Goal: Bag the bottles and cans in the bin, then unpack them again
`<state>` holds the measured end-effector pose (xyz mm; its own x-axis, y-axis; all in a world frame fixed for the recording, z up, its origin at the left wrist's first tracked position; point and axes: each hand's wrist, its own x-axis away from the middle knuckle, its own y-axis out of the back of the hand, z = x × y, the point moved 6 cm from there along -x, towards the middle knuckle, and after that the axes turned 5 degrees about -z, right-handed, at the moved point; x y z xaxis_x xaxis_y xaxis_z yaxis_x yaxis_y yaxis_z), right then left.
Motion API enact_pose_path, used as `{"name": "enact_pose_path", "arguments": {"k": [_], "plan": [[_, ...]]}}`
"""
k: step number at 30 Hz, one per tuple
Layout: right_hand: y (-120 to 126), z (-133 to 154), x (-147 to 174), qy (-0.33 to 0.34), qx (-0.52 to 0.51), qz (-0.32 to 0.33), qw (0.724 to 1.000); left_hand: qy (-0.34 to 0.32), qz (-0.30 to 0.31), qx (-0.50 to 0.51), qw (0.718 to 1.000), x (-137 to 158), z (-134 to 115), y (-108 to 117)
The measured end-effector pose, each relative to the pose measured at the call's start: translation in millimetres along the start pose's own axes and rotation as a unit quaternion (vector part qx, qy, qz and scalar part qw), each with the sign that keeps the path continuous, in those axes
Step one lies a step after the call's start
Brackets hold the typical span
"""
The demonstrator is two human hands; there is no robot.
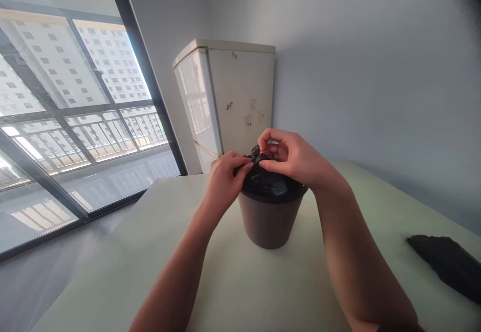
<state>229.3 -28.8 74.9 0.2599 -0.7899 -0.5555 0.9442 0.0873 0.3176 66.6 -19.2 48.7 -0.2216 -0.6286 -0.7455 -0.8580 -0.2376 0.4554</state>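
Note:
A brown trash can (271,222) stands upright on the pale green table. Black plastic trash bag (272,184) covers its top and folds over the rim, with its gathered upper part bunched into a small knot-like clump. My left hand (228,172) pinches the gathered plastic from the left, thumb and forefinger pressed together. From the right, my right hand (289,156) grips the same bunch between thumb and bent fingers. The fingertips of both hands nearly meet above the can. What lies inside the can is hidden by the bag.
The table (240,292) stretches around the can. A folded black plastic piece (449,264) lies at its right side. Behind stands an old white refrigerator (240,91) with worn patches. A dark-framed glass door (86,121) is on the left, a bare grey wall (356,71) on the right.

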Motion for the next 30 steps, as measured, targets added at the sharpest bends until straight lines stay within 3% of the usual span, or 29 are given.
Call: {"name": "enact_pose_path", "arguments": {"k": [3,5,8,13,17,24,30], "plan": [[5.6,-1.9,-0.7,0.015,0.003,-0.016,1.0,-0.004,0.084,0.011,0.996,0.2,-1.9,-2.4],[8.5,-1.1,-1.1,0.038,0.03,-0.029,0.998,0.006,0.102,0.034,0.994,-0.8,-0.7,-0.9],[6.8,1.6,-1.6,0.074,0.115,-0.039,0.99,0.06,0.07,0.125,0.988,-3.6,7.1,1.8],[-6.1,7.6,-0.9,0.093,0.225,-0.033,0.969,0.14,0.076,0.29,0.944,-1.7,16.1,-8.6],[-17.1,9.3,1.5,0.085,0.215,0.041,0.972,0.138,0.062,0.272,0.951,-1.3,14.1,-6.1],[-14.7,5.8,-1.3,0.077,0.212,0.035,0.974,0.139,0.029,0.216,0.966,-3.3,14.3,0.9],[0.2,-1.4,-2.7,0.034,0.191,0.015,0.981,0.218,-0.064,0.275,0.934,-1.9,43.0,5.6]]}}
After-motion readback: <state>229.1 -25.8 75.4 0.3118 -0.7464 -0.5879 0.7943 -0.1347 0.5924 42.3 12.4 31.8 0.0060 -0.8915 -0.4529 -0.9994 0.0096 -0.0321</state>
